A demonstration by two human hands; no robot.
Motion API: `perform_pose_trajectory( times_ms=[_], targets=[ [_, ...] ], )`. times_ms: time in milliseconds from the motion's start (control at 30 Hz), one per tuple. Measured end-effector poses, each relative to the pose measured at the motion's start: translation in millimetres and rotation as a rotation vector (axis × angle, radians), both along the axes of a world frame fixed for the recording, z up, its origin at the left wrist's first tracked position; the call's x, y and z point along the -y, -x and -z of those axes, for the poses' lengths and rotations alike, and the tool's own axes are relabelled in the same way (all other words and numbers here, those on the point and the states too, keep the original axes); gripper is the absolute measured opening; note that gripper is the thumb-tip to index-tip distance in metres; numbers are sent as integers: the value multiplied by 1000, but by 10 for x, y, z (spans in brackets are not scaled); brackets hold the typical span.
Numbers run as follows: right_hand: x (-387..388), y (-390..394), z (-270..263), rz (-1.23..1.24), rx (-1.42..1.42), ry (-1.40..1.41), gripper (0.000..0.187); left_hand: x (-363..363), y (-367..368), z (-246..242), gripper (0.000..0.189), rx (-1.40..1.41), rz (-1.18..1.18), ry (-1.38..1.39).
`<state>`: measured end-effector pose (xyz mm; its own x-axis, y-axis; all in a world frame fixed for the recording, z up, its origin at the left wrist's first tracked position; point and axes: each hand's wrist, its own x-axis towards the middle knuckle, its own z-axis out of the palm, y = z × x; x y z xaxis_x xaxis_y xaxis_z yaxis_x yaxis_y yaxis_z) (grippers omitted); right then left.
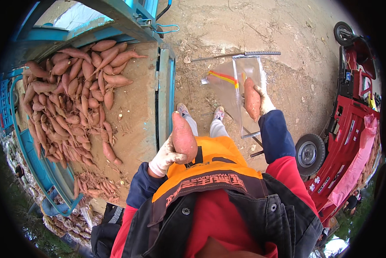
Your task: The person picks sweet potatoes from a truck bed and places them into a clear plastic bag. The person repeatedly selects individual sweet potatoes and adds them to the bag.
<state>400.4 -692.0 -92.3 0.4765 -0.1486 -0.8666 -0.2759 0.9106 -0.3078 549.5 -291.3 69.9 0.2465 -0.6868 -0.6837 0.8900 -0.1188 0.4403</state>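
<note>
My left hand (167, 157), in a whitish work glove, grips a large plump sweet potato (184, 137) close to my orange apron. My right hand (264, 100), gloved too, holds a longer sweet potato (252, 100) over a clear plastic bag (249, 69) held up on a metal rod frame. The bag has a red and yellow stripe, and a reddish shape shows dimly inside it. At my left, a big heap of sweet potatoes (80, 96) lies on the flat bed (135, 106) of a blue metal vehicle or trailer.
A blue side rail (165, 96) edges the bed near my feet. Small thin sweet potatoes (98, 187) lie apart at the bed's near end. Rods of the frame (260, 53) cross the dirt ground. A red cargo tricycle (334, 154) stands at the right. Filled sacks (64, 225) are at lower left.
</note>
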Motion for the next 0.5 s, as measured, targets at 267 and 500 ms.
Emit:
perform_pose_trajectory(
  times_ms=[267, 500],
  targets=[
    [-44, 31, 1631, -230, -221, -69, 42, 640, 467, 80, 112, -39, 141, -87],
    [258, -91, 2042, 531, -273, 117, 48, 778, 634, 342, 99, -27, 76, -187]
  ],
)
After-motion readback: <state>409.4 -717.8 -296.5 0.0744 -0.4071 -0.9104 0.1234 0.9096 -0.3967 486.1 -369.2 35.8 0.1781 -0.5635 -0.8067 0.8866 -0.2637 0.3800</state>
